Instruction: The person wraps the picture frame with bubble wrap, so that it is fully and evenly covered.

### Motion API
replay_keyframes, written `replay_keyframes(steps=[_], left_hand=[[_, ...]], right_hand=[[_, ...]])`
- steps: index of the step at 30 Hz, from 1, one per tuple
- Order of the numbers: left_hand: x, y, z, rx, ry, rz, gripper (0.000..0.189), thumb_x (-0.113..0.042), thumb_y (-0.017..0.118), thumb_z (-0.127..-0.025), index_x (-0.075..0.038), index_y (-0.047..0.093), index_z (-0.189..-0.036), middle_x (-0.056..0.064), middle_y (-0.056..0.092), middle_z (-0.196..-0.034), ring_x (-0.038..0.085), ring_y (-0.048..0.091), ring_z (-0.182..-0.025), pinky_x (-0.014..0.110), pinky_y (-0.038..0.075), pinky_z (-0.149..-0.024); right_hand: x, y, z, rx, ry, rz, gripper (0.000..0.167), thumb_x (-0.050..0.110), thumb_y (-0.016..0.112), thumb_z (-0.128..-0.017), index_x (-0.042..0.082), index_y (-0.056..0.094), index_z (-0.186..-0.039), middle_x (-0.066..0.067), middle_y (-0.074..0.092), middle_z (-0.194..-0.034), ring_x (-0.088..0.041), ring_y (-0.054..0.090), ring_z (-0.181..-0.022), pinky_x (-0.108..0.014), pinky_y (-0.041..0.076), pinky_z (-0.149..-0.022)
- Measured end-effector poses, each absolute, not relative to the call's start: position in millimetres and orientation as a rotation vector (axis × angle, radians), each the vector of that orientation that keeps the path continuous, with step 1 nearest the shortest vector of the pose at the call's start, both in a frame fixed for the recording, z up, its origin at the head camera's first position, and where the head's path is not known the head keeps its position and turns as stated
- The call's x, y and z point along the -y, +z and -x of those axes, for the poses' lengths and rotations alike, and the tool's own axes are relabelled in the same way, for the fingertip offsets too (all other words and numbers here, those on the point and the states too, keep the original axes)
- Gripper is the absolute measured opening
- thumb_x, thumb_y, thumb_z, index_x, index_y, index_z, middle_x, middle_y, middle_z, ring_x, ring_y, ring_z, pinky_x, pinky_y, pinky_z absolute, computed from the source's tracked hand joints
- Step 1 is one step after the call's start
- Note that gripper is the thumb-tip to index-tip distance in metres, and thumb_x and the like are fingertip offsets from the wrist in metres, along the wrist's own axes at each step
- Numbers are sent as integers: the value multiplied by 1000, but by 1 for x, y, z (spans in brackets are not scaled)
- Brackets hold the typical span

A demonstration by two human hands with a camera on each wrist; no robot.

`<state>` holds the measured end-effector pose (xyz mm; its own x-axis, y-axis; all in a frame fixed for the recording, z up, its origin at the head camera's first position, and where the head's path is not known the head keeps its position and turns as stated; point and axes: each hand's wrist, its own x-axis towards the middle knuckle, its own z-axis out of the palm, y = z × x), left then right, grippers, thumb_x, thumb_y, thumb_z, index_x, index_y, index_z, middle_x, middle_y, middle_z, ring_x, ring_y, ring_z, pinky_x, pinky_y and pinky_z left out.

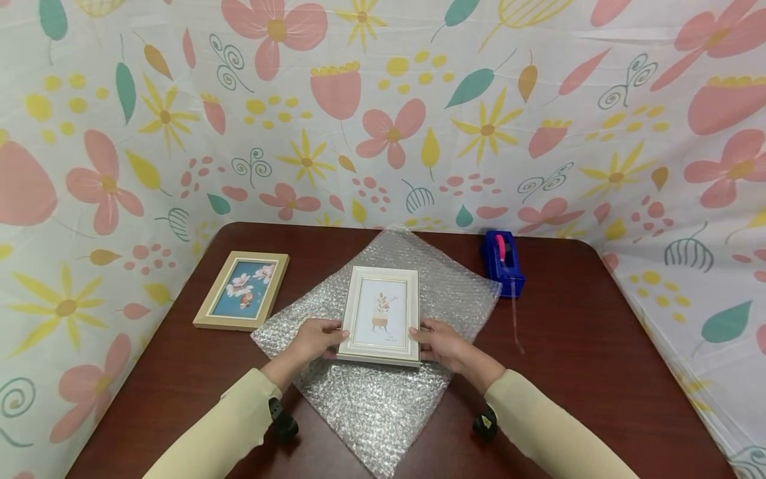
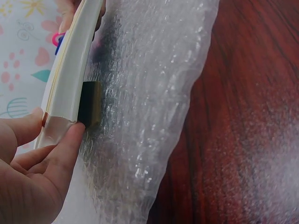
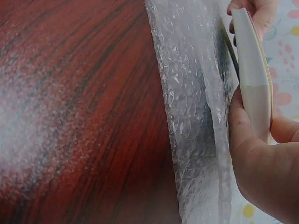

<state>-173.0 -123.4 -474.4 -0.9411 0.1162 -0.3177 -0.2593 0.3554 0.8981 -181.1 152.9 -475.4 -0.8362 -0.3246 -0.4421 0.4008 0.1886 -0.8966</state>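
Observation:
A white picture frame (image 1: 383, 309) with a potted-plant print is held face up over a sheet of bubble wrap (image 1: 377, 402). My left hand (image 1: 311, 342) grips its lower left edge, thumb on the front and fingers beneath. On the opposite edge my right hand (image 1: 443, 344) grips it the same way. In the left wrist view the white frame (image 2: 70, 70) shows its side, with a dark stand piece (image 2: 89, 103) behind it, near the wrap. The right wrist view shows the frame's edge (image 3: 254, 60) between thumb and fingers, raised off the bubble wrap (image 3: 182, 93).
A beige picture frame (image 1: 244, 291) with a blossom picture lies at the left of the dark wooden table (image 1: 598, 372). At the back right stands a blue tape dispenser (image 1: 503, 263), a strip of clear tape hanging from it. Floral cloth (image 1: 389, 80) surrounds the table.

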Motion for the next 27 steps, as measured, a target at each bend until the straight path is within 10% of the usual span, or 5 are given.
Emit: replay_keyframes(steps=[27], left_hand=[[120, -476, 176, -2344, 1528, 165, 43, -8, 69, -96, 13, 61, -132, 32, 66, -130, 37, 75, -104, 36, 66, -74]], right_hand=[[-150, -476, 181, -2046, -1580, -180, 60, 21, 55, -107, -12, 34, -153, -31, 65, -130, -23, 73, -104, -37, 64, -88]])
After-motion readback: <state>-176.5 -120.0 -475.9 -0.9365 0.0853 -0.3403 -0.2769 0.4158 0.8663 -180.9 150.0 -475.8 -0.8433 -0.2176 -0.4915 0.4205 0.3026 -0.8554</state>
